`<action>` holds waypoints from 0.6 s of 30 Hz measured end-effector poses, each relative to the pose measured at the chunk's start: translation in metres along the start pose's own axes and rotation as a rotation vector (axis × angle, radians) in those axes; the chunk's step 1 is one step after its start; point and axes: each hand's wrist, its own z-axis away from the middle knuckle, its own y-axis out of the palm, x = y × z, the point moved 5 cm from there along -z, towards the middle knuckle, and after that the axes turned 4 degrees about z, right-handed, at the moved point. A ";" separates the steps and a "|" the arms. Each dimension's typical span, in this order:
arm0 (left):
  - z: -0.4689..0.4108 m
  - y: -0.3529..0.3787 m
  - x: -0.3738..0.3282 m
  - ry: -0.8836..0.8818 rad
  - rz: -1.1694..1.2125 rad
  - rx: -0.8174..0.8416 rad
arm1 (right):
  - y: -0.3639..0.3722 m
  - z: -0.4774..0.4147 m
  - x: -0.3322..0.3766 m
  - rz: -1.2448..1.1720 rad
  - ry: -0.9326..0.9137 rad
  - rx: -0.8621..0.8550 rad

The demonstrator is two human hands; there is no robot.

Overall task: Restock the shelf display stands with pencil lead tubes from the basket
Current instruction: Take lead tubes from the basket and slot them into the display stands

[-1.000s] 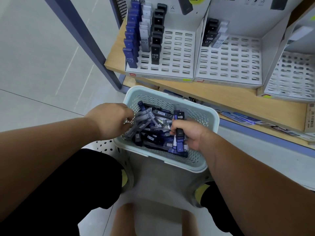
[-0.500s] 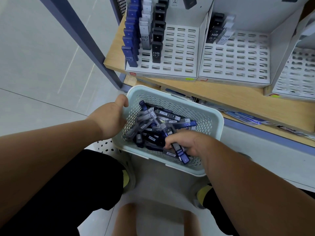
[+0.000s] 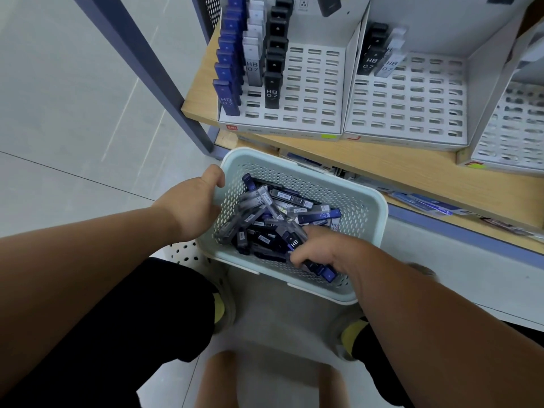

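Your right fingers [image 3: 297,257] are curled tight round a small clutch of tubes [image 3: 294,242]. A dark one marked HB sticks up past your knuckles and a blue end pokes out under your palm; how many you've got, I can't tell. That right hand [image 3: 321,251] sits low inside the basket [image 3: 379,207], at its near right corner, wrist bent down, forearm coming in from the lower right. On the other side your left hand [image 3: 191,204] grips the basket's left rim, thumb hooked over the top edge, the other fingers out of sight, arm reaching in from the lower left. The loose pencil lead tubes [image 3: 265,216] lie in a jumbled heap on the basket floor, blue, black and clear all mixed. Up on the wooden shelf [image 3: 382,166], the left display stand [image 3: 312,92] has 3 rows standing along its left side: blue, clear, black. The middle display stand [image 3: 412,104] has just a few tubes at its back left corner. A 3rd stand [image 3: 512,128] shows at the right edge, blurred
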 end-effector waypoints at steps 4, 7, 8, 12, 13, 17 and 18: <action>0.008 -0.014 -0.011 0.173 -0.222 -0.229 | -0.005 -0.007 -0.003 -0.284 -0.059 -0.106; 0.011 -0.014 -0.028 0.410 -0.414 -0.305 | -0.016 -0.005 -0.002 -0.433 -0.079 -0.167; 0.012 -0.011 -0.033 0.458 -0.452 -0.287 | -0.019 -0.004 -0.002 -0.461 -0.086 -0.180; 0.010 0.011 -0.046 0.408 -0.432 -0.069 | -0.023 -0.001 -0.007 -0.532 -0.129 -0.195; 0.006 0.013 -0.048 0.313 -0.435 -0.017 | -0.023 0.001 -0.009 -0.541 -0.136 -0.192; -0.010 0.019 -0.073 0.071 -0.507 0.223 | -0.022 -0.003 -0.012 -0.584 -0.169 -0.183; -0.015 0.024 -0.078 0.054 -0.568 0.287 | -0.021 -0.003 -0.012 -0.593 -0.177 -0.178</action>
